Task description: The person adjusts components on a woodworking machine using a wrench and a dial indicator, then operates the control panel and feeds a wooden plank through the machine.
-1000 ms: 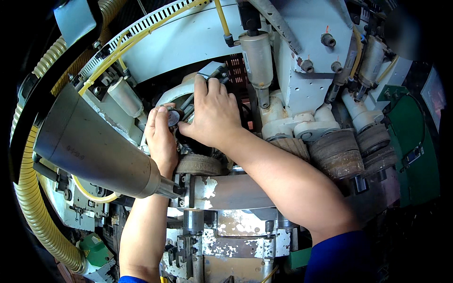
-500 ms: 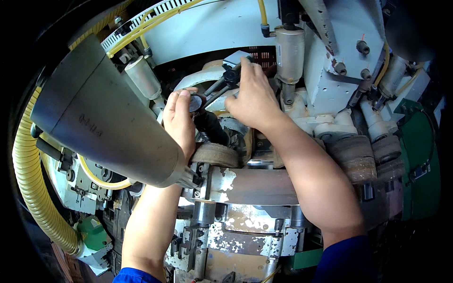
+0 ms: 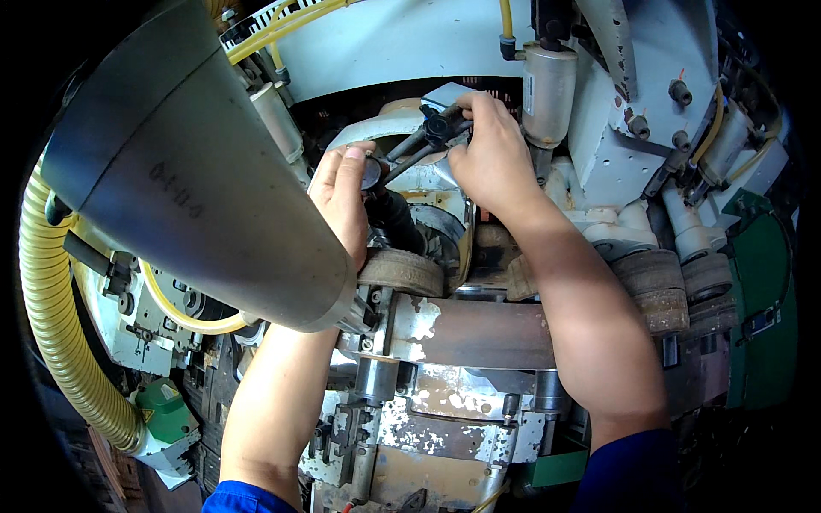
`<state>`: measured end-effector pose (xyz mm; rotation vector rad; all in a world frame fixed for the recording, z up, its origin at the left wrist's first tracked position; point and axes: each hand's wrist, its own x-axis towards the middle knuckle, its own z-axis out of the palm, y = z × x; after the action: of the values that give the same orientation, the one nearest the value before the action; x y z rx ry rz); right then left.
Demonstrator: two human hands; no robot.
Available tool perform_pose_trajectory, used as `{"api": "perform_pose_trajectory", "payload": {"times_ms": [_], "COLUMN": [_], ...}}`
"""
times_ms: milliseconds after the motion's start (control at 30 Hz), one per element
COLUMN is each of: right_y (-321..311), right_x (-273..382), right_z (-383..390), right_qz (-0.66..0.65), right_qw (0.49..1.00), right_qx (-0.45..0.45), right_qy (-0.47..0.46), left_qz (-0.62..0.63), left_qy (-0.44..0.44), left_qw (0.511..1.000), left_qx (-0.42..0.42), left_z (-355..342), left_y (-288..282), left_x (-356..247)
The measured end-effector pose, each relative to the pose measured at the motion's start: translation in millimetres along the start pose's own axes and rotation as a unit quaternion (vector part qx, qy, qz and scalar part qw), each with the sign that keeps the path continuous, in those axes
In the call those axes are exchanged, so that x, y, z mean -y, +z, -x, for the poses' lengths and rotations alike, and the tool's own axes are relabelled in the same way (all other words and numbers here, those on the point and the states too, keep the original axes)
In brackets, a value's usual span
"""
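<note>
My left hand (image 3: 345, 192) is closed at the upper end of a black cylindrical part (image 3: 395, 224) with a round, flat-topped head (image 3: 370, 173). The part leans up from behind the machine's curved plate, and some of my fingers are hidden. To the right, my right hand (image 3: 494, 154) is closed with its fingertips on the outer end of a dark rod (image 3: 459, 118). Beside these fingertips sits a black clamp-like knob (image 3: 438, 127), from which two thin rods (image 3: 410, 162) slant down toward the round head.
A big grey metal cone (image 3: 205, 188) stands over my left forearm. Below the hands runs a curved, worn plate (image 3: 483, 333). Brown rollers (image 3: 650, 286) lie right of my right forearm. A yellow ribbed hose (image 3: 51, 308) bends along the left. A silver cylinder (image 3: 548, 94) hangs behind my right hand.
The whole view has shifted, so the machine sits a little farther right in the picture. Both hands keep their places on the black part and the rod, with the right hand slightly farther right.
</note>
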<state>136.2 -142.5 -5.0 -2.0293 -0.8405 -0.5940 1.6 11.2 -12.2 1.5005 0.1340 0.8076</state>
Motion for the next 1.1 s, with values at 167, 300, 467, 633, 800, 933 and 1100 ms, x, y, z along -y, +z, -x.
{"api": "perform_pose_trajectory", "payload": {"times_ms": [167,300,467,633,800,933,1100], "right_y": [14,10,21,23,26,23,18], "right_x": [-6,1,-12,-9,-6,-4,1], "right_z": [2,-4,-10,-12,-12,-12,-9], "right_qz": [-0.016,-0.297,-0.424,-0.468,-0.449,-0.446,-0.387], "right_qw": [0.989,0.887,0.81,0.79,0.794,0.797,0.842], "right_qx": [-0.061,-0.01,-0.02,-0.021,-0.05,-0.051,-0.035], "right_qy": [0.136,0.352,0.404,0.396,0.406,0.405,0.375], "left_qz": [-0.052,-0.079,-0.112,-0.166,-0.138,-0.069,-0.021], "left_qy": [-0.036,-0.021,-0.018,-0.013,0.005,0.001,0.009], "left_qw": [0.998,0.996,0.993,0.986,0.99,0.997,0.999], "left_qx": [0.027,0.022,0.018,0.015,0.024,0.043,0.05], "left_z": [6,6,4,3,3,4,-1], "left_y": [6,3,6,5,6,4,-5], "left_x": [-8,-9,-7,-8,-5,-5,0]}}
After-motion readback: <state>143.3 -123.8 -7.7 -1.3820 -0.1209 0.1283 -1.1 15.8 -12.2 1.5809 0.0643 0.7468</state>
